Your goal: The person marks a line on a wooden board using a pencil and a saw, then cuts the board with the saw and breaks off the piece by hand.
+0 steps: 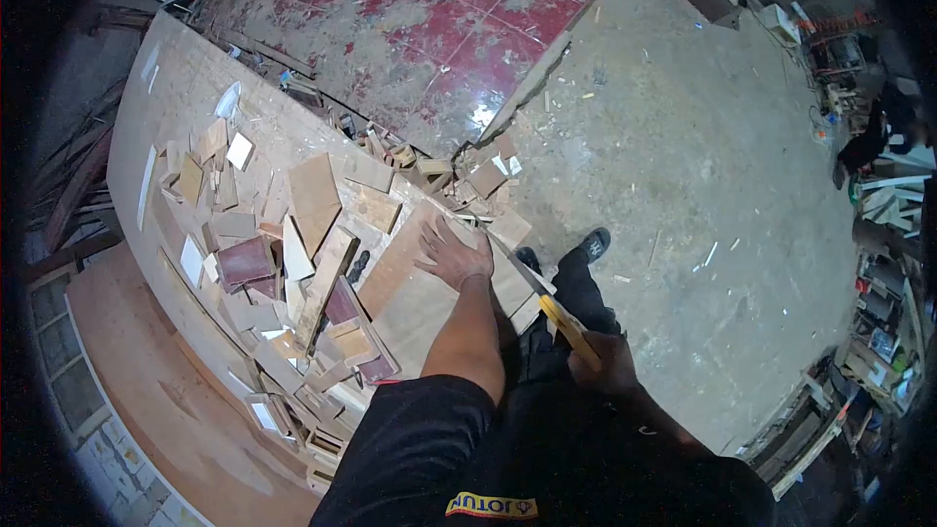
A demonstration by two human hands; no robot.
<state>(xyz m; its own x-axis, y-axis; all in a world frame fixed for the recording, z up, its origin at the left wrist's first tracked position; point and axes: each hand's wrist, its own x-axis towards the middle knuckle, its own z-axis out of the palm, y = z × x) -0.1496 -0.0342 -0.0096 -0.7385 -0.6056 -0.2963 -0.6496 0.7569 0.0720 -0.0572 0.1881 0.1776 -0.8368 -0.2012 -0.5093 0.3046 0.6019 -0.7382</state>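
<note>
My left hand lies flat with its fingers spread on a brown wooden board at the edge of the workbench. My right hand is wrapped round the yellow handle of a handsaw, low at the right of my body. From the handle the saw's blade runs up and left along the board's edge, near my left hand. Part of the blade is hard to make out against the board.
Wood offcuts lie scattered over the workbench on the left. My shoes stand on the concrete floor. Red tiles lie beyond. A person's dark-clothed leg shows at the far right beside piled scraps.
</note>
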